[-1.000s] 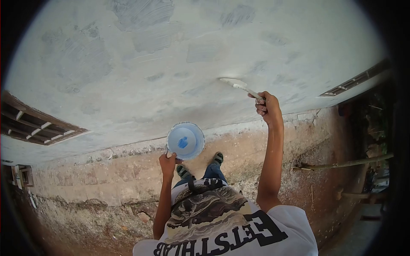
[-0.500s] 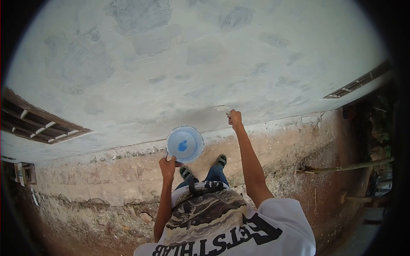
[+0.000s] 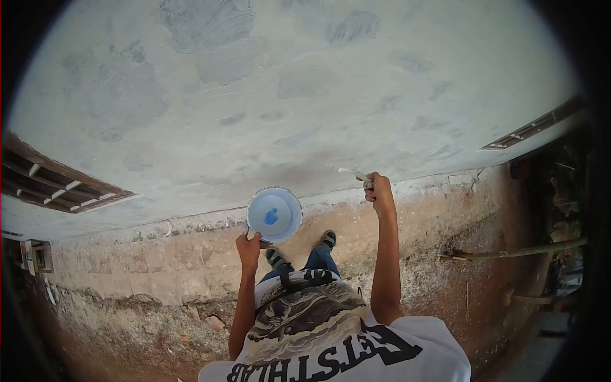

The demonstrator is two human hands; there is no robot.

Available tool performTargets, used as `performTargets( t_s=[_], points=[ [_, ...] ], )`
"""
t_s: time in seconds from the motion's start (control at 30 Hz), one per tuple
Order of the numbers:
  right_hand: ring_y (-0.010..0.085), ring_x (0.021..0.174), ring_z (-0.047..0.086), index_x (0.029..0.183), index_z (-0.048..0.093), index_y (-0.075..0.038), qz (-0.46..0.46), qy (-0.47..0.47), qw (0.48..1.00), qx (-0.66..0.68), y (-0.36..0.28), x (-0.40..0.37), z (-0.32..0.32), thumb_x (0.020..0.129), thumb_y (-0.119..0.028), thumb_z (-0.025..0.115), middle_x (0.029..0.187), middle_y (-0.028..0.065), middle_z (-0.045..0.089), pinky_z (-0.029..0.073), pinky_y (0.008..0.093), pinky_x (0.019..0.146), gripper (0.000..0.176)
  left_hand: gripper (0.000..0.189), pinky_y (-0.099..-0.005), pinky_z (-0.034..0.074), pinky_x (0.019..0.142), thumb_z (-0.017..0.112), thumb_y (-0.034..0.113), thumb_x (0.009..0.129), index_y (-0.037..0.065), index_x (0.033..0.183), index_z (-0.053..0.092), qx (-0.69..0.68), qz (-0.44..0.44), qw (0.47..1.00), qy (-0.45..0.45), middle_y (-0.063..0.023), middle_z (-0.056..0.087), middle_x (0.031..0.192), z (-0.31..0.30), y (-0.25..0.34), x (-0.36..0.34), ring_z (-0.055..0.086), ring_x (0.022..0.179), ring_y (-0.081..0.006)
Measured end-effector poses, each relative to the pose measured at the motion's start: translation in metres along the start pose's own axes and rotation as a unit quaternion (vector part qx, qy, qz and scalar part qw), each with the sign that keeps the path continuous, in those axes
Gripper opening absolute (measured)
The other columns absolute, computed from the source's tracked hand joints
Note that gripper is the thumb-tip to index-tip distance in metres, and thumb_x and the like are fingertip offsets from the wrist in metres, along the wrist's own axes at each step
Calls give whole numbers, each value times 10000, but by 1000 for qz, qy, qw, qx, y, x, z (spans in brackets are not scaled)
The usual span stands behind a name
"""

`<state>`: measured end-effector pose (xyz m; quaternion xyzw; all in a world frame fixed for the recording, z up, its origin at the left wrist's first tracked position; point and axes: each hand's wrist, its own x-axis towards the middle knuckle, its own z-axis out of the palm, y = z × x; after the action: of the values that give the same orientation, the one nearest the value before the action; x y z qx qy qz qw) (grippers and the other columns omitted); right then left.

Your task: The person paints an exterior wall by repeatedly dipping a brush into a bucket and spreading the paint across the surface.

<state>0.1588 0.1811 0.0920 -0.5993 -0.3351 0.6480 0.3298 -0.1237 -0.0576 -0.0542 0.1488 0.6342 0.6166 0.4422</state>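
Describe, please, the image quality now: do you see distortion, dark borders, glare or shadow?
Head view: the wide lens seems to skew the latticed frame at left; head view: corners fall to black; head view: light is soft, without strong glare on the bucket; head view: a dim patch, perhaps shadow, darkens the wall near it.

Holds a pale-blue bucket (image 3: 256, 210) mouth up, with a brighter patch (image 3: 271, 216) inside. Holds, right of it, a white-tipped tool (image 3: 354, 172) pointing left.

Brown-framed barred window (image 3: 63, 186) at left, second barred window (image 3: 533, 127) far right; stained ledge (image 3: 146, 267), rough ground (image 3: 439, 302), long pole (image 3: 522, 249) at right.
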Motion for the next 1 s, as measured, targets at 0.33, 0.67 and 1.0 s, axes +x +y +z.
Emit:
performTargets(
  t_s=[0.33,0.67,1.0],
  points=[
    [67,421,353,1026,644,56,-131,-27,976,-170,23,-79,31,861,-201,592,576,-19,445,275,234,389,310,288,-322,556,477,577,43,836,-209,943,489,50,-7,998,-24,-225,634,648,18,16,3,664,534,-278],
    [320,666,651,875,673,16,-332,-64,784,-521,128,-86,93,845,-219,590,706,185,650,503,407,611,250,238,-315,562,494,600,36,827,-186,868,523,112,34,992,-54,-234,643,669,23,41,-7,677,565,-265],
    [386,743,641,803,635,2,-294,-141,744,-584,168,-67,140,830,-234,598,753,219,646,510,477,685,240,173,-299,541,485,619,34,816,-132,813,572,203,93,973,-61,-188,650,638,15,37,-16,670,556,-227]
  ],
)
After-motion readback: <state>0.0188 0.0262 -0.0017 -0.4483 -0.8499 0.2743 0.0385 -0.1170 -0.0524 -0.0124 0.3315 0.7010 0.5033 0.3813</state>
